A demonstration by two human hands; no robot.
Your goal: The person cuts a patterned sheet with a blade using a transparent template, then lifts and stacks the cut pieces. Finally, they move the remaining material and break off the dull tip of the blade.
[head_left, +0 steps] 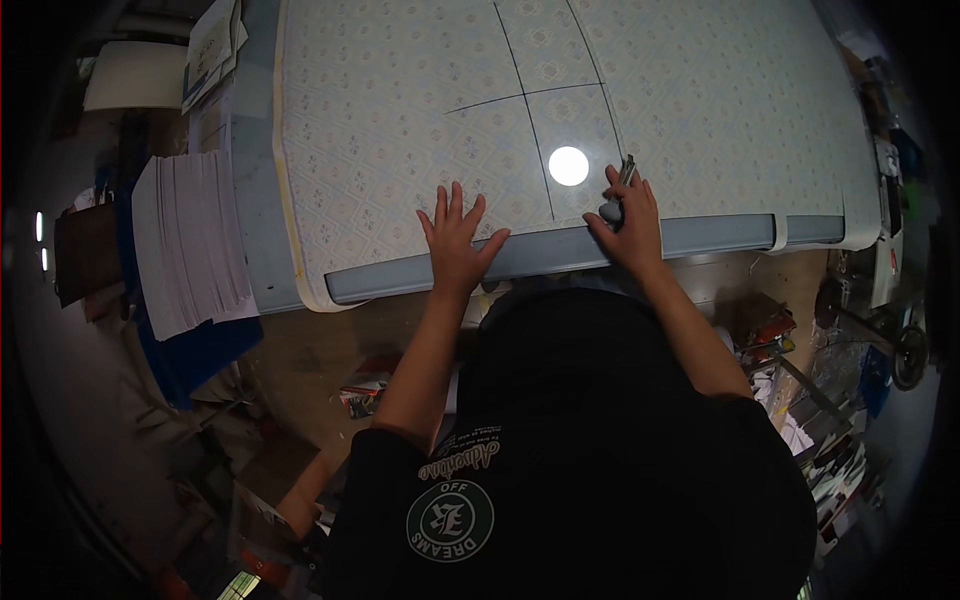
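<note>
With both hands at the near edge of the patterned sheet (pixel 380 150), the step in hand looks like steadying it and handling a small tool beside the dark lines (pixel 524 94) drawn on it. The left hand (pixel 460 240) is palm down over the sheet's near edge, left of the lines, its fingers spread wide and gripping nothing. The right hand (pixel 638 228) is at the same edge, further right, its fingers curled about the tool (pixel 613 211), which has a rounded grey part and a slim metallic end; its exact kind I cannot tell. That slim end points away from the body, by the near end of the sheet's rightmost line. Moving the tool from here would, I judge, call for a firm grip and a flat left palm so the sheet does not slip. The sheet has a pale diamond print and a round bright glare between its lines, so its surface looks glossy. Beneath it, the grey table (pixel 255 200) shows along its left and near sides. Left of the sheet stands a thick stack of paper (pixel 190 245); right of it is a dark wheel (pixel 910 355), and below it are bare floor (pixel 330 345) and a brown box (pixel 285 480)
</note>
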